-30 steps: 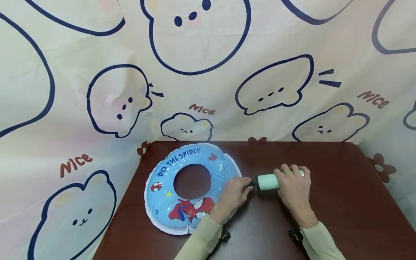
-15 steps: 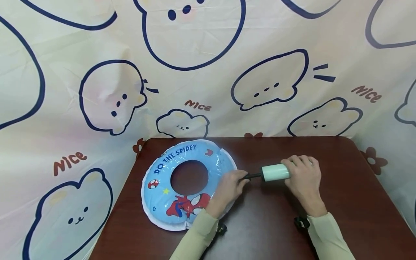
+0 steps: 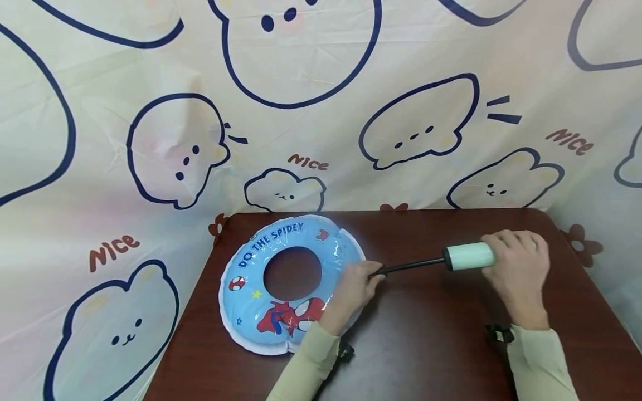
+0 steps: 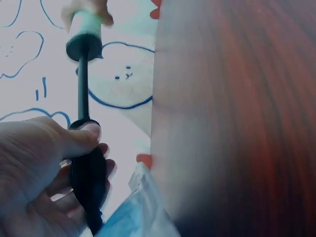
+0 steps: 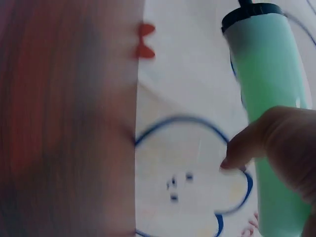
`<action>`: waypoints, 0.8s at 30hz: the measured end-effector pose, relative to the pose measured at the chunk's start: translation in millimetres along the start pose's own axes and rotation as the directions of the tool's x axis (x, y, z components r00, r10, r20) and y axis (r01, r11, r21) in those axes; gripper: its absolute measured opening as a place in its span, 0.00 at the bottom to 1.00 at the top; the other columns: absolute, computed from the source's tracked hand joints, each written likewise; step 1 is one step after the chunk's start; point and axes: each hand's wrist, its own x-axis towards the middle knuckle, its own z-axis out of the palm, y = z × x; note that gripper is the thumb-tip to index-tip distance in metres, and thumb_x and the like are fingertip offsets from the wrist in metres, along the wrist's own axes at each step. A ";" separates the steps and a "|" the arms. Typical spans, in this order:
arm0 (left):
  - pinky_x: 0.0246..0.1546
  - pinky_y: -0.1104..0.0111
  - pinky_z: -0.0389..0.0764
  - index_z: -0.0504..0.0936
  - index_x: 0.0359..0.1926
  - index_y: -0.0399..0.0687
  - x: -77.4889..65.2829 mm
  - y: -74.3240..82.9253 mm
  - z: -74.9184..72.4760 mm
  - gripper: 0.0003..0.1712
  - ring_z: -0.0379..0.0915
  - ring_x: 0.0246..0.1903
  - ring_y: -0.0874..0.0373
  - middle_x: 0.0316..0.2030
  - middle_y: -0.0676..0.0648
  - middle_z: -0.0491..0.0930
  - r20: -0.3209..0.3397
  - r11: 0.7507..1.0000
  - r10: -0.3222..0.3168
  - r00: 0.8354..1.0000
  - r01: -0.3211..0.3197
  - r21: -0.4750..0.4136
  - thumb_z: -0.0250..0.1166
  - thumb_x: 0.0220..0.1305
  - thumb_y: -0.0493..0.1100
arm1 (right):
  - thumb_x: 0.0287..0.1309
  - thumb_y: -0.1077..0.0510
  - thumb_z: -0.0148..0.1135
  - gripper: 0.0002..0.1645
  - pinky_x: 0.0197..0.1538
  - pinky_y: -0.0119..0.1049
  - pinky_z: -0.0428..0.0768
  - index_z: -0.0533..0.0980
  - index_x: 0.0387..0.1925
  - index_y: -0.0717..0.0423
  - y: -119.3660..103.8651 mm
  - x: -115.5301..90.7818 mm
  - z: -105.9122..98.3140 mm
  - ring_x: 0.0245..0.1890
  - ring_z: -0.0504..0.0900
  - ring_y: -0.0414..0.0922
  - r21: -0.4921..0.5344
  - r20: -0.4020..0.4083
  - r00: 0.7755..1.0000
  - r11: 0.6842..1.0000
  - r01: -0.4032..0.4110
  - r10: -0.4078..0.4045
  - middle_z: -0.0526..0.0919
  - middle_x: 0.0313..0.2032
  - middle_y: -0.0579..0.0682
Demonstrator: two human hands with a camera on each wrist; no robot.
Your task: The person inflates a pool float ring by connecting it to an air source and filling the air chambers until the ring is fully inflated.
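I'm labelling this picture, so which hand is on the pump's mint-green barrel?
The right hand grips the mint-green barrel; the left hand instead holds the pump's black end, by the blue swim ring.

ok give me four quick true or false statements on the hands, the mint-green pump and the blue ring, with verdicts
1. The right hand grips the mint-green cylindrical pump barrel. True.
2. The left hand touches that barrel. False: it holds the black end piece, with a thin black rod between.
3. The round blue plastic ring lies on the dark brown table. True.
4. The ring reads "Nice". False: it reads "Do the Spidey".
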 end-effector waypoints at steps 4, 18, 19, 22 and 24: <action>0.49 0.75 0.87 0.92 0.50 0.50 0.8 3.0 1.5 0.08 0.87 0.40 0.62 0.46 0.52 0.92 -0.006 1.000 0.010 1.000 -0.011 -0.016 0.73 0.72 0.42 | 0.25 0.70 0.79 0.32 0.63 0.66 0.69 0.86 0.44 0.58 7.2 -0.3 -6.3 0.50 0.78 0.66 -0.002 0.004 1.000 1.000 -0.027 0.027 0.87 0.43 0.64; 0.51 0.73 0.87 0.90 0.47 0.48 -2.2 -1.0 9.5 0.07 0.86 0.40 0.60 0.44 0.51 0.92 -0.084 0.993 0.115 0.990 -0.113 0.039 0.73 0.70 0.40 | 0.26 0.69 0.81 0.29 0.55 0.68 0.74 0.84 0.39 0.56 -80.7 -3.4 24.0 0.42 0.80 0.64 -0.055 0.049 0.995 0.994 0.091 -0.089 0.86 0.40 0.59; 0.51 0.73 0.87 0.90 0.47 0.48 -3.0 -1.7 10.2 0.07 0.86 0.40 0.60 0.43 0.51 0.92 -0.083 0.991 0.126 0.989 -0.122 0.050 0.73 0.70 0.40 | 0.26 0.69 0.80 0.28 0.54 0.68 0.74 0.84 0.39 0.56 -85.2 -5.2 26.7 0.42 0.80 0.64 -0.057 0.035 0.995 0.993 0.099 -0.097 0.85 0.40 0.59; 0.51 0.74 0.86 0.90 0.46 0.49 -3.9 -2.2 14.1 0.06 0.86 0.40 0.60 0.42 0.51 0.91 -0.073 0.987 0.149 0.986 -0.143 0.073 0.74 0.70 0.40 | 0.26 0.71 0.78 0.28 0.52 0.68 0.75 0.84 0.38 0.57 -92.6 -11.6 36.5 0.40 0.80 0.63 -0.053 0.012 0.993 0.992 0.115 -0.114 0.85 0.40 0.59; 0.51 0.74 0.86 0.90 0.47 0.49 -3.5 -0.3 16.3 0.06 0.86 0.40 0.61 0.43 0.52 0.91 -0.059 0.986 0.151 0.987 -0.146 0.080 0.74 0.70 0.41 | 0.25 0.71 0.78 0.28 0.51 0.68 0.75 0.84 0.38 0.57 -94.7 -14.7 41.1 0.40 0.80 0.63 -0.049 0.005 0.993 0.992 0.119 -0.119 0.85 0.39 0.59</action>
